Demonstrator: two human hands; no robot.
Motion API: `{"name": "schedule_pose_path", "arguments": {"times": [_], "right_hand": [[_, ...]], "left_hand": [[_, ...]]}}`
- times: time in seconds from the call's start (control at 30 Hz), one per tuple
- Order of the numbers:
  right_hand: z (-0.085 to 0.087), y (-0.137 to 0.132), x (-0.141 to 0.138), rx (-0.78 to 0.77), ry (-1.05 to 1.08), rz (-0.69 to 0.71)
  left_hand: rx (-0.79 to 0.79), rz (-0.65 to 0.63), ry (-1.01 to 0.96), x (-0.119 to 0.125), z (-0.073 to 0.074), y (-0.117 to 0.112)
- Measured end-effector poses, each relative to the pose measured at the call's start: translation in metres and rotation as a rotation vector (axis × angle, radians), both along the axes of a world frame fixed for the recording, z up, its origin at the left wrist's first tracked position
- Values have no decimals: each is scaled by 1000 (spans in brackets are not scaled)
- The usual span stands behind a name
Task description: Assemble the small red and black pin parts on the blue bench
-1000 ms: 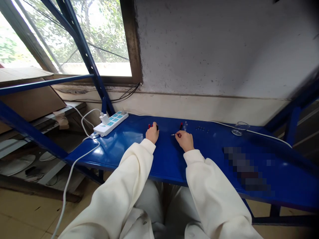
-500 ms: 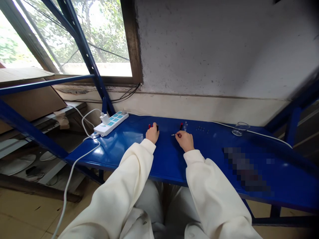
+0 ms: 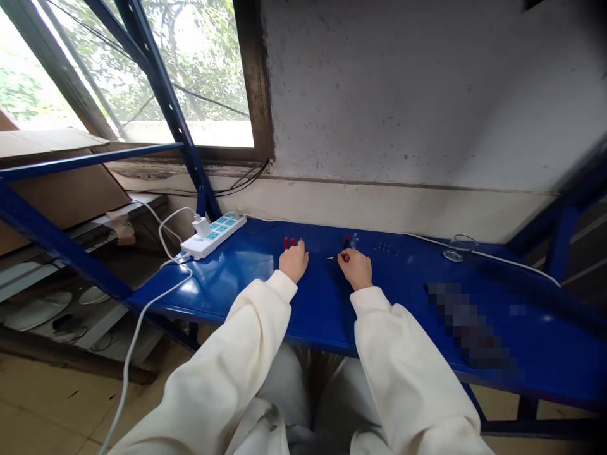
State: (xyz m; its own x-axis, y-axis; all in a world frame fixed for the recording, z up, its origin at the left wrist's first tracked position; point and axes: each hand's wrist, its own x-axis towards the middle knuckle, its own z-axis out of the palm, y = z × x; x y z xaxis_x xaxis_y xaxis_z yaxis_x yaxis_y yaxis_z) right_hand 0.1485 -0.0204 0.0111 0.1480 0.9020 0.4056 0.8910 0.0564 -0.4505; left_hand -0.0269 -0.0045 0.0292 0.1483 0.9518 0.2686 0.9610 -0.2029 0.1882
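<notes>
My left hand rests on the blue table with its fingers curled down beside several small red pieces. The fingertips close over something at the right end of that row, too hidden to name. To the right, my right hand pinches a slim piece with a pale tip that points left, just above or on the tabletop. Behind this hand stand a small red-and-black piece and clear plastic pieces. Several tiny clear parts lie further right.
A white power strip with a plugged-in adapter sits at the table's left end, its cable hanging over the edge. A clear round container stands at the back right. A blurred dark patch covers part of the right side.
My left hand has shifted slightly right, uncovering more of the red pieces. The right hand keeps its pinch in nearly the same place. The view has moved a little.
</notes>
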Motion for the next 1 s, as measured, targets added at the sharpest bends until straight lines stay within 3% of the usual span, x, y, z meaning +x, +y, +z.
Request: {"name": "schedule_pose_path", "arguments": {"times": [0.13, 0.23, 0.3, 0.73, 1.0], "right_hand": [[2, 1, 6, -25, 27, -153], [1, 2, 10, -53, 19, -232], [-1, 3, 11, -62, 5, -262], [-13, 7, 10, -153, -29, -222], [-19, 12, 9, -183, -62, -215]], "left_hand": [[6, -247, 27, 17, -1, -11], [45, -471, -5, 34, -7, -8], [84, -548, -30, 46, -11, -1], [-51, -409, -37, 88, -13, 30], [101, -373, -25, 90, -11, 34]]}}
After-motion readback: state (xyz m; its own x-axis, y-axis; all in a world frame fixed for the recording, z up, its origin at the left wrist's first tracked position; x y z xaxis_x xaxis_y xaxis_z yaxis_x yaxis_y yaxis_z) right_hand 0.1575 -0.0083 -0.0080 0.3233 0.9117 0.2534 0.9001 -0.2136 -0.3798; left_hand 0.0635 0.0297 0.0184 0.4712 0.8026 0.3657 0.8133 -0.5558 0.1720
